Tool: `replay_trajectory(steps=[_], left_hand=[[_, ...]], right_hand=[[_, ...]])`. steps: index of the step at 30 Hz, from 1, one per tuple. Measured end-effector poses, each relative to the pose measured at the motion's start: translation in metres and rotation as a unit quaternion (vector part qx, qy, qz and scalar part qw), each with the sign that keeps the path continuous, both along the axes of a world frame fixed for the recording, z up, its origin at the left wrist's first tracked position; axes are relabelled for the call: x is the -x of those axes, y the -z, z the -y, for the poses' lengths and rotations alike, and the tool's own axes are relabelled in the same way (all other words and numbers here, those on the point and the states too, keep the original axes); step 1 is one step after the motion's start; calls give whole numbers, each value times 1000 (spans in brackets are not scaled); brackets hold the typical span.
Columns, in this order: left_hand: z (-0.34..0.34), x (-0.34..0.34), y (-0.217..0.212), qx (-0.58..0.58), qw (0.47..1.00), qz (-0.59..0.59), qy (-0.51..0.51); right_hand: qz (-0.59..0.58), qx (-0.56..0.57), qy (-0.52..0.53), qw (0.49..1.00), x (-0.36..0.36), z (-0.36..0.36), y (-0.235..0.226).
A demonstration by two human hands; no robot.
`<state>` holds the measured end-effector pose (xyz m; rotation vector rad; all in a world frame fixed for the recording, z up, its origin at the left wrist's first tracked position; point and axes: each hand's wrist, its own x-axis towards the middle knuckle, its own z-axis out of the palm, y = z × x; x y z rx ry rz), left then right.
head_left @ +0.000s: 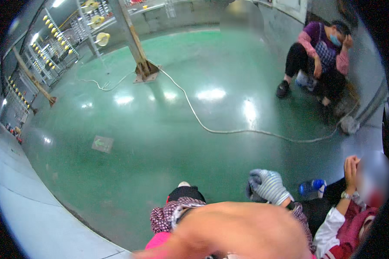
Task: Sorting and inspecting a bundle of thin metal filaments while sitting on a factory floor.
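My right hand (pixel 270 186), in a grey-and-white striped knit glove, is at the lower right with a dark band at its wrist and a checked sleeve behind it. Its fingers are curled closed; a dark grey patch shows under them, and what they hold, if anything, is hidden. A large, blurred stretch of bare skin (pixel 242 231), which looks like my left hand or forearm very near the camera, crosses the lower middle. Its fingers cannot be made out. Behind it are checked red-and-white cloth (pixel 162 220), bright pink cloth (pixel 157 240) and a dark shoe (pixel 186 193).
On my right sits a person in a red-and-white top (pixel 348 228), near a blue bottle (pixel 312 187). Another masked person (pixel 322 56) sits against the far right wall. A white cable (pixel 194 113) crosses the green floor (pixel 160 146) from a rusty post (pixel 136 43). Yellow-spooled racks (pixel 56 34) stand far left.
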<state>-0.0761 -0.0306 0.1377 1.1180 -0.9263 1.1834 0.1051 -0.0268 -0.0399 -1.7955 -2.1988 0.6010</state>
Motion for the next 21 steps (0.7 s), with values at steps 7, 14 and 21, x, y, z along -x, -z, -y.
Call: replay_trajectory(steps=[7,14,21], left_hand=[[37,-14,24,146,987,-31,53],[42,-14,32,210,972,-33,100],[63,-32,23,228,949,-58,210]], right_hand=[[-6,-9,-13,1000,1,-13,-8],[-16,-31,-14,999,-2,-15,4],[-7,-14,-47,999,20,-11,12]])
